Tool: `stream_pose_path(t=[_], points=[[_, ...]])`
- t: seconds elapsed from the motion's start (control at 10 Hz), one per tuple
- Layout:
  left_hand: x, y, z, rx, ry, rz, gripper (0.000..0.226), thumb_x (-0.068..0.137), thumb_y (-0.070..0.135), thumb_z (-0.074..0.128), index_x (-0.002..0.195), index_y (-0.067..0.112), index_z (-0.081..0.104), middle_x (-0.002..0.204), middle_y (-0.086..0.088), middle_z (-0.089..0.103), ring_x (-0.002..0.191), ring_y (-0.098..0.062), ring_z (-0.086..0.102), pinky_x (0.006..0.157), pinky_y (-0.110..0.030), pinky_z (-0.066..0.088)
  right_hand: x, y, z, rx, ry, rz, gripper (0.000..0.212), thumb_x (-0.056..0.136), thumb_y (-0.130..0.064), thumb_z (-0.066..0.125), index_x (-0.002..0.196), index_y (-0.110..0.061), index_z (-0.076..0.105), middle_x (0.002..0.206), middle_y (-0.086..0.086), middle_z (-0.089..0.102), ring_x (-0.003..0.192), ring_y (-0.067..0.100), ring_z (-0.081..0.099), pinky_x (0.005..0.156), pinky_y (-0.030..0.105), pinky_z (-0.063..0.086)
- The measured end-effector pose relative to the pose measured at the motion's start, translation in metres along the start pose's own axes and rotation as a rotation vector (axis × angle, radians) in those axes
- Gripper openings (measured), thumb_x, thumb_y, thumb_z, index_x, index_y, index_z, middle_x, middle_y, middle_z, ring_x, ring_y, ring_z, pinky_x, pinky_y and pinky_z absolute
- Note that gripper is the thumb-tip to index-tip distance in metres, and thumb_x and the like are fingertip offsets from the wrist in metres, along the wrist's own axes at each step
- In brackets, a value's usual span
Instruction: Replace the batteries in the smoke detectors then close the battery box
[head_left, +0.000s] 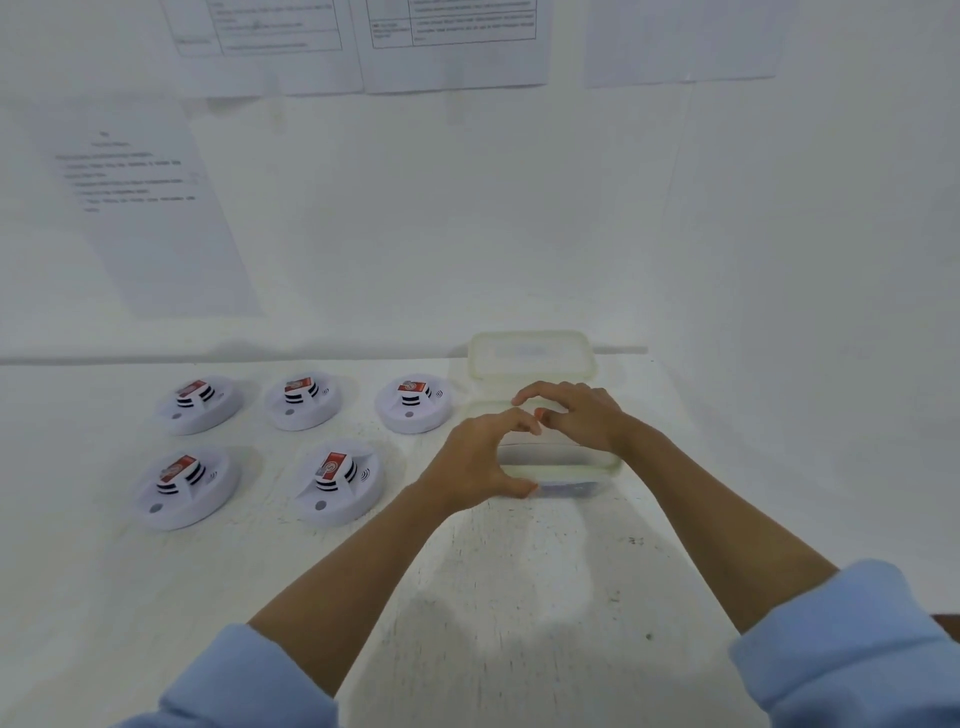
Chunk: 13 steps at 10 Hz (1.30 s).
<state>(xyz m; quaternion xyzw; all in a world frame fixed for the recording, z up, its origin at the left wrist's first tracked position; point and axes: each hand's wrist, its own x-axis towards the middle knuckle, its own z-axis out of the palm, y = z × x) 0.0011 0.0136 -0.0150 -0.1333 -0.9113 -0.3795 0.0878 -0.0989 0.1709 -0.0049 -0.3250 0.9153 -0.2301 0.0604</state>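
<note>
Reaching forearms: two bare forearms are stretched forward over the table (519, 597) from light-blue sleeves (244, 680) at the bottom edge.
Table: a white, scuffed top is seen, with soft shadows cast beneath the arms.
Left hand (478, 462): it is set at the near-left corner of the battery box (571, 470), thumb laid against the near rim and fingers arched over the top. Whether the box is truly gripped cannot be told.
Right hand (582, 415): it is held over the far part of the box with fingers curled, their tips close to those of the left hand. Whether anything is pinched cannot be told.
Battery box: translucent, it is placed on the table just right of the smoke detectors (337, 480), under both hands. Dark contents are dimly seen through its near wall.
Smoke detectors: five round white units are laid out, two in the near row and three in the far row. Each is topped with a red-and-white block (332, 462).
Lid (530, 358): translucent, it is seen off the box, just behind it and by the wall (519, 208). Flat or leaning cannot be told.
Wall: printed sheets (150, 208) are fixed to it, the text too blurred to be read.
</note>
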Motion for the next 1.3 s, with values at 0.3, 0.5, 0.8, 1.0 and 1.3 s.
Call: stream_pose_path(t=[0.3, 0.5, 0.8, 1.0, 1.3], points=[[0.010, -0.007, -0.004, -0.013, -0.056, -0.028, 0.056, 0.062, 0.024, 0.085, 0.113, 0.026, 0.060, 0.120, 0.016, 0.054, 0.118, -0.002, 0.041, 0.109, -0.031, 0.030, -0.013, -0.001, -0.005, 0.052, 0.237, -0.062, 0.023, 0.092, -0.027, 0.052, 0.111, -0.026, 0.064, 0.132, -0.001, 0.052, 0.124, 0.015, 0.044, 0.106, 0.035, 0.034], [0.010, -0.004, -0.008, 0.053, 0.029, -0.073, 0.066, 0.059, 0.030, 0.086, 0.119, 0.023, 0.061, 0.135, 0.004, 0.050, 0.123, -0.004, 0.035, 0.100, -0.015, 0.020, -0.044, -0.004, -0.023, 0.211, -0.120, 0.004, 0.057, 0.077, -0.037, 0.071, 0.129, -0.036, 0.047, 0.149, -0.006, 0.028, 0.139, 0.011, 0.022, 0.110, 0.031, 0.020], [0.018, -0.008, -0.009, 0.035, -0.009, -0.119, 0.061, 0.061, 0.029, 0.085, 0.118, 0.025, 0.061, 0.134, 0.006, 0.049, 0.124, -0.005, 0.037, 0.100, -0.017, 0.022, -0.046, -0.003, -0.024, 0.145, -0.125, 0.003, 0.069, 0.070, -0.030, 0.078, 0.130, -0.037, 0.045, 0.152, -0.006, 0.020, 0.139, 0.013, 0.018, 0.111, 0.032, 0.019], [0.021, -0.011, -0.007, 0.023, 0.012, -0.137, 0.062, 0.061, 0.030, 0.085, 0.118, 0.027, 0.060, 0.134, 0.008, 0.048, 0.123, -0.004, 0.035, 0.104, -0.021, 0.025, -0.039, -0.002, -0.028, 0.105, -0.146, 0.001, 0.070, 0.070, -0.031, 0.078, 0.131, -0.036, 0.044, 0.153, -0.005, 0.020, 0.140, 0.013, 0.017, 0.113, 0.034, 0.017], [0.007, -0.007, -0.012, 0.082, 0.106, -0.111, 0.062, 0.072, 0.038, 0.075, 0.129, 0.028, 0.051, 0.145, 0.005, 0.039, 0.140, -0.015, 0.021, 0.117, -0.046, 0.010, -0.051, -0.006, -0.028, 0.172, -0.031, 0.017, 0.069, 0.072, -0.035, 0.076, 0.132, -0.036, 0.043, 0.151, -0.009, 0.025, 0.140, 0.013, 0.019, 0.115, 0.037, 0.015]])
